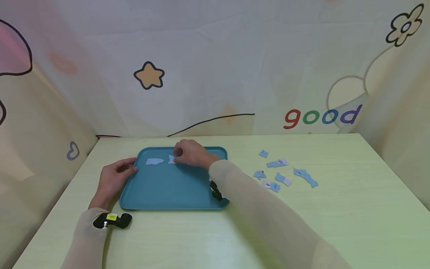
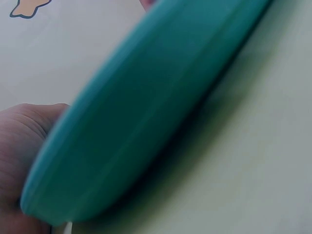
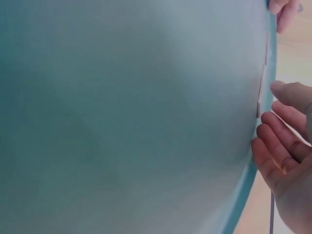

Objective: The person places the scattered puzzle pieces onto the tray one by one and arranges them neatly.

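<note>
My right hand [image 1: 191,154] reaches over the blue tray [image 1: 174,194] from the right. Its thumb and fingertips pinch the right end of a small pale blue paper piece [image 1: 171,159], partly hidden by them. Left of this lies a longer pale blue paper piece [image 1: 155,161], flat near the tray's back rim. At the tray's left edge my left hand [image 1: 114,181] rests its fairly straight fingertips and thumb against the rim. In the left wrist view the tray wall [image 2: 126,117] covers much of that hand [image 2: 24,156]. The right wrist view shows the right hand's [image 3: 290,141] curved fingers near the rim.
Several torn blue and white paper pieces lie right of the tray, among them a long strip [image 1: 305,177], a piece [image 1: 277,163] with dark marks and a small scrap [image 1: 263,153]. A printed cloth [image 1: 215,74] stands behind the table [image 1: 336,224].
</note>
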{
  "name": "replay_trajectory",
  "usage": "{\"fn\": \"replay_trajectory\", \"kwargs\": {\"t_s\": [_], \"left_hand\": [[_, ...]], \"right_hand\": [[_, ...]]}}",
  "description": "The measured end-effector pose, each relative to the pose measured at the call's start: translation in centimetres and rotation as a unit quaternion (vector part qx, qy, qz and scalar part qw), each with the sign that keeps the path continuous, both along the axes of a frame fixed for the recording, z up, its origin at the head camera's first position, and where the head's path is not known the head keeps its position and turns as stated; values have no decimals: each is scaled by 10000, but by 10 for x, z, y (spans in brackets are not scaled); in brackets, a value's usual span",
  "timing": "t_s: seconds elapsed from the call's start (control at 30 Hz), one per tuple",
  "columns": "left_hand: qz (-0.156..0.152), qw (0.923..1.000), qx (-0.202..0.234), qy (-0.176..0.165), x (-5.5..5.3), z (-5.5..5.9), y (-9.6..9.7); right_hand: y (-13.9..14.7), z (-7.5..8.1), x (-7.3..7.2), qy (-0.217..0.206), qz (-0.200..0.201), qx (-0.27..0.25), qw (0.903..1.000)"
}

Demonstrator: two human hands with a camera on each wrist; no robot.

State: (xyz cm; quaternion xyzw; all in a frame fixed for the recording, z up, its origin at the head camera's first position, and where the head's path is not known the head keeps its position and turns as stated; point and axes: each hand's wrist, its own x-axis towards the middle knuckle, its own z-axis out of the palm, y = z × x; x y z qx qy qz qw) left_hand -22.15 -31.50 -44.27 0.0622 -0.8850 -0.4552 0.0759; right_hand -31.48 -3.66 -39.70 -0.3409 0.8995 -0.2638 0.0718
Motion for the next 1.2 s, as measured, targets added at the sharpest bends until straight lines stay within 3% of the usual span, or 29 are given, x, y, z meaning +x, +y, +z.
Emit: {"fn": "replay_trajectory", "kwargs": {"t_s": [0.23,0.53,0.93,1.2], "left_hand": [[3,10000,-5,-44,2,0,1],[60,10000,-28,-40,2,3,-1],[19,10000,-24,-15,0,5,1],[23,10000,-29,-46,2,4,2]], "right_hand": [[15,3,3,-153,-142,-371,9991],[48,18,14,-225,-709,-976,9924],[109,32,29,-100,-999,-1382,9853],[152,35,44,-35,-939,-1563,9832]]}}
